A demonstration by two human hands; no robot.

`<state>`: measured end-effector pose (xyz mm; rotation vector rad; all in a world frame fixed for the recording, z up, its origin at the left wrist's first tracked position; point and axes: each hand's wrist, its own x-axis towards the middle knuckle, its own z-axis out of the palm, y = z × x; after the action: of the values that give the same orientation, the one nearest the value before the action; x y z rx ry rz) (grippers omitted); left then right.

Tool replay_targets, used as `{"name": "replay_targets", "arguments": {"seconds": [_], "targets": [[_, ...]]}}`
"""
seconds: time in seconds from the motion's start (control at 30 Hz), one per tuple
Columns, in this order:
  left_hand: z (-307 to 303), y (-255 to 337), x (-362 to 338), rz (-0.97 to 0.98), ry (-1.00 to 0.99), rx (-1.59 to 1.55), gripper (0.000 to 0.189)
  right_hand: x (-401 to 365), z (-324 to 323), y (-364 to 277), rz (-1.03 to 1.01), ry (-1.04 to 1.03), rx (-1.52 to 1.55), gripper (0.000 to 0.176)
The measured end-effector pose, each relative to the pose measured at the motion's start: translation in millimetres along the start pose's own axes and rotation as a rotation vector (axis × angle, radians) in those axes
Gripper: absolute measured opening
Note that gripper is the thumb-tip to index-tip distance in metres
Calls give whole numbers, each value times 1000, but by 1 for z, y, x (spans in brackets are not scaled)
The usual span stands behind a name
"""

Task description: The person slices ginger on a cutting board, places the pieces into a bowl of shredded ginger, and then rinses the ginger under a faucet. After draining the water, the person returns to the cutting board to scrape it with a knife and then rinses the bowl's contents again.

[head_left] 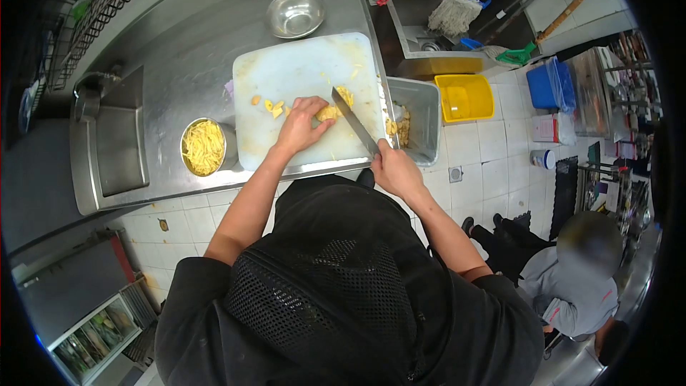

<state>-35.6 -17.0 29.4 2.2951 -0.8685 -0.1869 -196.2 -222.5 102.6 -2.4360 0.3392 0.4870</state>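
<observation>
On the white cutting board (300, 64) my left hand (303, 126) presses down, fingers bent, on a piece of peeled yellow root (327, 113) that looks like ginger. My right hand (397, 171) grips the handle of a kitchen knife (356, 123). Its long blade slants over the board, just right of the held piece. Cut yellow slices (344, 96) lie beyond the blade near its tip. Several loose chunks (274, 108) rest left of my left hand. A round metal container (204, 146) full of thin yellow strips stands left of the board.
An empty-looking metal bowl (296, 14) sits behind the board. Right of the counter are a grey bin (423, 118) with scraps and a yellow tub (464, 98). A sink (121, 136) is at left, a mop (457, 13) at upper right. Another person (572, 286) is at lower right.
</observation>
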Motion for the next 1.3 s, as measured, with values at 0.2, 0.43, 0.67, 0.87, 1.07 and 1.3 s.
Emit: {"name": "replay_targets", "arguments": {"seconds": [0.2, 0.43, 0.67, 0.87, 1.07, 1.3], "targets": [[18, 0, -1, -10, 102, 4, 28, -1, -1, -2, -19, -29, -33, 21], [24, 0, 0, -37, 131, -22, 23, -4, -2, -7, 20, 2, -29, 21], [12, -4, -4, -26, 18, 34, 31, -6, 0, -7, 5, -55, -64, 22], [2, 3, -17, -45, 31, 27, 34, -9, 0, -12, 0, -63, -41, 21], [10, -11, -19, -70, 38, 18, 35, -5, 0, -1, -21, -13, -56, 20], [-1, 5, -18, -110, 53, 18, 29, -2, -1, -1, -89, -2, -58, 18]]}}
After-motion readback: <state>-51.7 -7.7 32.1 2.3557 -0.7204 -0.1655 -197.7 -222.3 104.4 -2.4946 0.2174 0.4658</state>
